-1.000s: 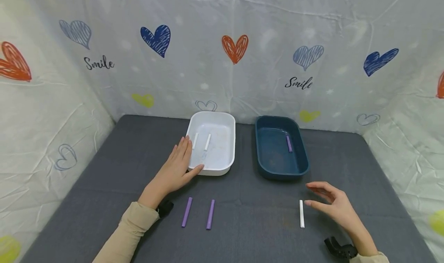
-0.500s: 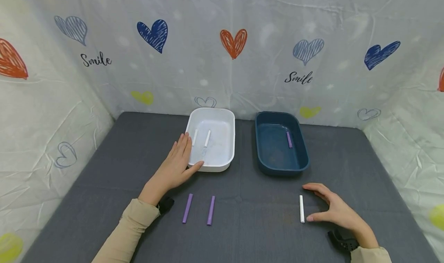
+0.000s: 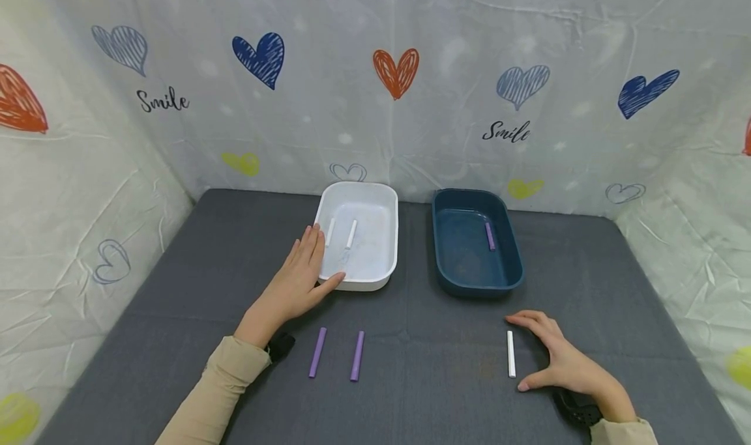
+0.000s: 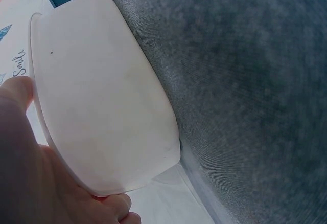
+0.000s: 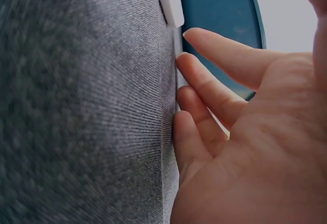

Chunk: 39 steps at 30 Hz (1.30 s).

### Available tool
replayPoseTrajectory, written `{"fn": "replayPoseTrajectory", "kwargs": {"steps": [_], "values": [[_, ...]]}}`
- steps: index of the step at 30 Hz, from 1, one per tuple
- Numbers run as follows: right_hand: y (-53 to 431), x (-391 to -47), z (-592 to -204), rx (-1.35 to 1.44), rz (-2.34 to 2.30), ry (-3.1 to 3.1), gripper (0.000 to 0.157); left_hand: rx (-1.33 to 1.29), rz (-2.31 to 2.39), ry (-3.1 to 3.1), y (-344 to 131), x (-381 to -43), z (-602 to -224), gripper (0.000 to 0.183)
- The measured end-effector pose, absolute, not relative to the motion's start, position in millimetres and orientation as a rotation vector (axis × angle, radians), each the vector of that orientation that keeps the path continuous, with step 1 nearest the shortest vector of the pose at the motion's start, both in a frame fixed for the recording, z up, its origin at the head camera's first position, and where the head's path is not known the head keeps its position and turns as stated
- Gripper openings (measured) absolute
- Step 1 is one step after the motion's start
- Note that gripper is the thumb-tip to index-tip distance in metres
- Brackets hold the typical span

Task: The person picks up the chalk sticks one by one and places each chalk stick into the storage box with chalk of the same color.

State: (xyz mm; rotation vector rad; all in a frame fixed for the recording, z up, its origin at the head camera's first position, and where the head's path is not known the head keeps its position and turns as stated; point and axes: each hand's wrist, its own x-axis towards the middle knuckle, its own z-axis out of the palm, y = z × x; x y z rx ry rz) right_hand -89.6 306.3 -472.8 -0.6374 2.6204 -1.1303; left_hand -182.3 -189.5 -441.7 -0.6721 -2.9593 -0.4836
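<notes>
My left hand (image 3: 293,282) lies along the left side of a white tray (image 3: 384,262), fingers straight, its thumb at the near rim. The same tray (image 4: 107,86) fills much of the left wrist view. Inside it are two white chalk sticks (image 3: 351,234). To the right, my right hand (image 3: 557,357) stands with thumb and index finger spread apart, just right of a white chalk stick (image 3: 511,354) lying on the cloth. In the right wrist view, that chalk (image 5: 171,4) is just beyond the fingertips (image 5: 190,34), with nothing held.
A dark blue tray (image 3: 469,287) sits right of the white one, with a purple chalk stick (image 3: 489,236) inside. Two more purple sticks (image 3: 357,356) lie on the grey cloth (image 3: 434,380) in front of my left hand. Behind hangs a white curtain (image 3: 328,119) printed with hearts.
My right hand has come left, closer to the white chalk, and its thumb and index finger have spread wider. The left hand stays on the white tray. The head view has tilted slightly.
</notes>
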Motion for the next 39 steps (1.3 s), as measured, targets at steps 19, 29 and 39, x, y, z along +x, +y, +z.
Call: {"fn": "replayPoseTrajectory", "kwargs": {"steps": [19, 29, 39], "values": [[300.5, -90.2, -473.8, -0.598, -1.074, 2.678, 0.096, -0.666, -0.48, -2.956, -190.4, -182.9, -441.3, 0.094], [300.1, -89.5, -476.0, -0.62, -1.073, 2.696, 0.092, -0.666, -0.486, -2.95, -190.5, -183.0, -443.5, 0.094], [297.1, -88.3, -475.8, -0.628, -1.053, 2.727, 0.091, -0.665, -0.494, -2.955, -190.4, -182.4, -445.3, 0.094]]}}
